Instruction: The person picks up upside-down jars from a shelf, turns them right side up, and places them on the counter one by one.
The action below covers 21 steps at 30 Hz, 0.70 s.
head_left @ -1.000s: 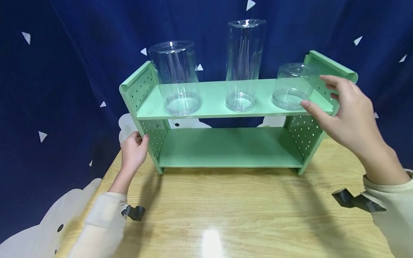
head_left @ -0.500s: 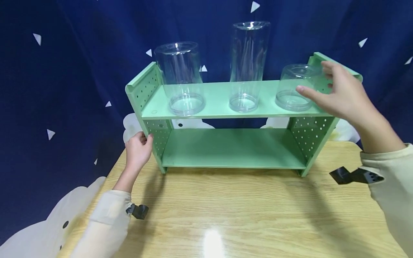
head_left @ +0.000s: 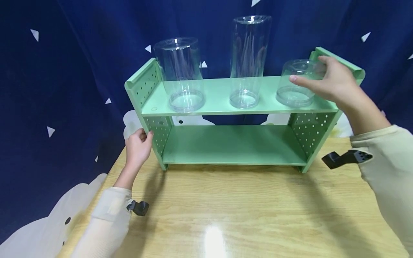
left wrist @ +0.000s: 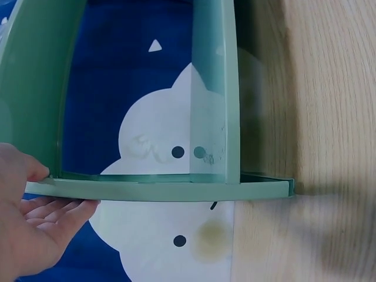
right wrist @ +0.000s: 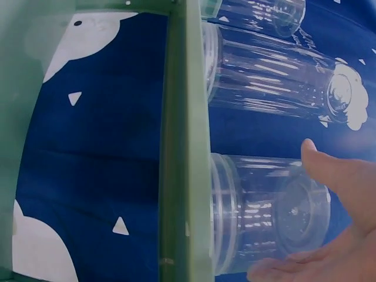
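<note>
A green two-tier metal shelf point(head_left: 219, 96) stands on the wooden table, its side panels dotted with holes. My left hand point(head_left: 138, 148) pinches the front edge of its left side panel, the thumb inside and the fingers outside in the left wrist view. On the upper tier at right is a short clear plastic jar point(head_left: 294, 86), ringed end down. My right hand point(head_left: 335, 80) reaches round its top with thumb and fingers spread. In the right wrist view the thumb point(right wrist: 329, 170) lies at one side of the short jar and the fingers point(right wrist: 288, 271) at the other.
A wide clear jar point(head_left: 182, 77) stands at the left of the upper tier, a tall narrow jar point(head_left: 247, 61) near the middle. A dark blue curtain point(head_left: 80, 71) with white shapes hangs behind. The wooden table point(head_left: 232, 200) extends in front of the shelf.
My right hand has moved left and inward, from beside the short jar to around its upper part. The left hand keeps its hold on the side panel, and the jars stay in place.
</note>
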Motion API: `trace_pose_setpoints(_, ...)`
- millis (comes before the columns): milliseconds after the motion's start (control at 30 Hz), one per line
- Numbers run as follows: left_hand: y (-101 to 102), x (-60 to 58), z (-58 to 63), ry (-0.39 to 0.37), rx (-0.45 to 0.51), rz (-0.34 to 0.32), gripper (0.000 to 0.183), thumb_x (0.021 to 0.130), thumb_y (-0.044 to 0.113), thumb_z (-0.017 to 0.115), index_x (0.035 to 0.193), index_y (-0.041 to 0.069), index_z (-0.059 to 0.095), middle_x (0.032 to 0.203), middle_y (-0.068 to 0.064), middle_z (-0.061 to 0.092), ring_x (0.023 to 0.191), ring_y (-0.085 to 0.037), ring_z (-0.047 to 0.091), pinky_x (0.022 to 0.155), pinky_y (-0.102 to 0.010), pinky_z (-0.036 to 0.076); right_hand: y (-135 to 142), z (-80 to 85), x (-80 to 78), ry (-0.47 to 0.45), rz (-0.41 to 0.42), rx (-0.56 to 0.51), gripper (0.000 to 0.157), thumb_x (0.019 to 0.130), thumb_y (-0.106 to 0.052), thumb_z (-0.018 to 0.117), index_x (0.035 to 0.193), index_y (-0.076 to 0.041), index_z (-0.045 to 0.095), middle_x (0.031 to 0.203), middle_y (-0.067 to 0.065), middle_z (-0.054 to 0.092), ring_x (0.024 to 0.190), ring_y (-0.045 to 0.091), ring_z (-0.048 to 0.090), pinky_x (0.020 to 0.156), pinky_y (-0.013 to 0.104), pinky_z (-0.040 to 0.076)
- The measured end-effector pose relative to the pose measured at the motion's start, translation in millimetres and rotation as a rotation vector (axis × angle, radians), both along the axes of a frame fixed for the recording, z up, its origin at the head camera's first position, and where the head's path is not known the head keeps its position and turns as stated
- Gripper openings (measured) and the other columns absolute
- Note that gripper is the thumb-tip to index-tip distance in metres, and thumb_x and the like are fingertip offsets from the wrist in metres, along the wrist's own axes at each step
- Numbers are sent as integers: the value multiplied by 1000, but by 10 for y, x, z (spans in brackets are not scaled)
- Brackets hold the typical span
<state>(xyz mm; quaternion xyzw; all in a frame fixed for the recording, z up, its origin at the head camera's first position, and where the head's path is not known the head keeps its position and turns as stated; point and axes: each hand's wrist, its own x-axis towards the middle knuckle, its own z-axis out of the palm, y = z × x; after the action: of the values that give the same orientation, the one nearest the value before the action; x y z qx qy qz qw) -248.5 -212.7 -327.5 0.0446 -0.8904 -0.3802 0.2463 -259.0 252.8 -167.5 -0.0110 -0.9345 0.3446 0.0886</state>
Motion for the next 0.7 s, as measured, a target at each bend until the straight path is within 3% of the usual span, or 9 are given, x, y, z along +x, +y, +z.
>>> trace_pose_setpoints(200,18,-15,14,-12,7,-7,34,98,18,49,109,-8,67,104,-25,73,97,-37,71,86,-48,55,5,-18,31,12,-58,-59,107,84,-61,64,158,-8,7,162,22,21,147,44,27,121,61,26)
trace_pose_setpoints(533,13,10,13,-24,56,-13,33,98,18,50,109,-8,66,109,-27,72,105,-37,70,91,-48,58,11,-64,155,74,-48,-145,100,84,-57,68,158,-17,14,166,12,17,150,35,24,124,56,23)
trace_pose_setpoints(700,-37,27,-19,-30,100,-18,34,98,22,52,110,-6,67,113,-27,70,109,-37,69,95,-48,58,18,-79,225,100,-36,-197,94,84,-54,69,158,-24,18,165,3,24,152,25,24,127,50,22)
